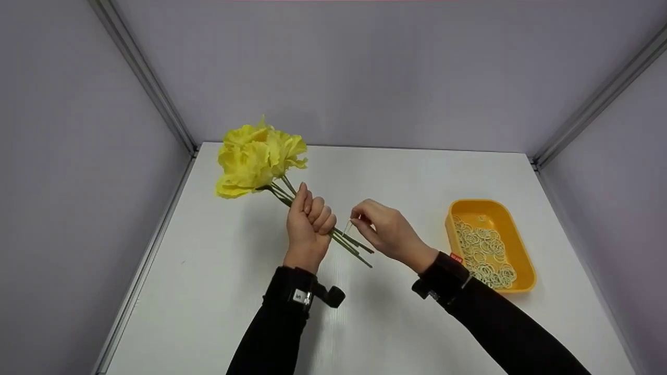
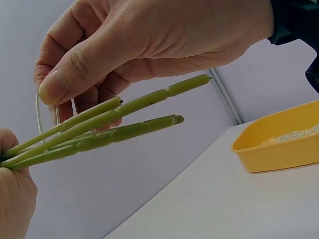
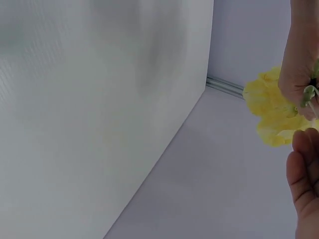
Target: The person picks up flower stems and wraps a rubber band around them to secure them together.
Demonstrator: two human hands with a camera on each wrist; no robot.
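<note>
- Left hand (image 1: 308, 225) — fingers wrapped round the green stems (image 2: 99, 130) of the yellow flowers (image 1: 258, 156), held above the bench (image 1: 219, 291).
- Right hand (image 1: 385, 229) — thumb and fingers pinch a rubber band (image 2: 39, 117) looped beside the stem ends.

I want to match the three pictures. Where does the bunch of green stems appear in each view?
Head: the green stems lie centre, between the left hand and the right hand.
Left wrist: stems cross the left half, under the right hand.
Right wrist: only stem tips at the right edge.
Shared landmark: the yellow flowers.
</note>
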